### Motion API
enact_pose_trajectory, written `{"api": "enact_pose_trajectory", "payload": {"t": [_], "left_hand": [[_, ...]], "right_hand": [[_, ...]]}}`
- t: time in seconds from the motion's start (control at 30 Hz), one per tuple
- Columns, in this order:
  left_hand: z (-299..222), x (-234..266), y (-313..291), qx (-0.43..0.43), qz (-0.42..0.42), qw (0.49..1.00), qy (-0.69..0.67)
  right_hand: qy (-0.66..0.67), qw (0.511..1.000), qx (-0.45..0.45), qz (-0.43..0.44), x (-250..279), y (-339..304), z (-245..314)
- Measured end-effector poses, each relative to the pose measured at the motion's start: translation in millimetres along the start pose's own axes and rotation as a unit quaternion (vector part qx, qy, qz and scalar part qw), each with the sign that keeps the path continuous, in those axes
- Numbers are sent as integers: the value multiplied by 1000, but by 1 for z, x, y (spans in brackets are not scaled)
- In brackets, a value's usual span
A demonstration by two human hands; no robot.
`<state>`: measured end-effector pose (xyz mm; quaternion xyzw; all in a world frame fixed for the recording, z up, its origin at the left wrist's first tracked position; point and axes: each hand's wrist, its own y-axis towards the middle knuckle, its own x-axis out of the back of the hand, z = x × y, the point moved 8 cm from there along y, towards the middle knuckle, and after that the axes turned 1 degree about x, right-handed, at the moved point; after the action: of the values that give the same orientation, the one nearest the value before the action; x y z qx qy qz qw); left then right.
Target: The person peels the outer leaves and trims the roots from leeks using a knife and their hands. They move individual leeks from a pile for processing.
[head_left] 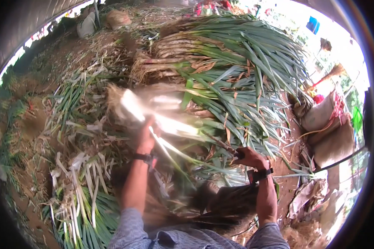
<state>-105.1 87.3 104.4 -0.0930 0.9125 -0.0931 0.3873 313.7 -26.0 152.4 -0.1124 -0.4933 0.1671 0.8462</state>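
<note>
1. Leek stalk (153, 114), pale and blurred, lies across the middle of the view, its rooted end up and to the left and its green leaves trailing down toward the right.
2. Left hand (145, 139) is closed round the stalk from below, partway along the white shank; a dark band sits on that wrist.
3. Right hand (250, 157) is fisted round a dark handle (237, 154), apparently of a knife. The blade is hidden among the leaves, so I cannot say for sure which tool it is.
4. Long axis: the stalk runs from upper left to lower right, so its leafy end points toward the right hand while the root end sticks out beyond the left hand.
5. Nearness: the left hand touches the stalk; the right hand is apart from the white shank, lower and to the right, level with the trailing leaves.
6. Beyond both hands a big stack of leeks (232, 58) lies with roots to the left and leaves fanning right. Loose trimmed stalks and peelings (83, 182) cover the ground to the person's left. Filled sacks (328, 124) stand at the right.
</note>
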Motion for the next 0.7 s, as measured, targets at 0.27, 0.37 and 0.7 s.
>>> {"api": "enact_pose_trajectory", "payload": {"t": [0.27, 0.37, 0.7], "left_hand": [[-154, -23, -18, -136, 110, 982, 69], [-225, -26, -30, -222, 114, 967, 51], [-402, -36, -105, -321, 33, 942, 95]], "right_hand": [[31, 998, 57, -15, 3, -8, 3], [36, 992, 122, -25, 3, -5, 21], [31, 986, 163, -17, -3, 3, 62]]}}
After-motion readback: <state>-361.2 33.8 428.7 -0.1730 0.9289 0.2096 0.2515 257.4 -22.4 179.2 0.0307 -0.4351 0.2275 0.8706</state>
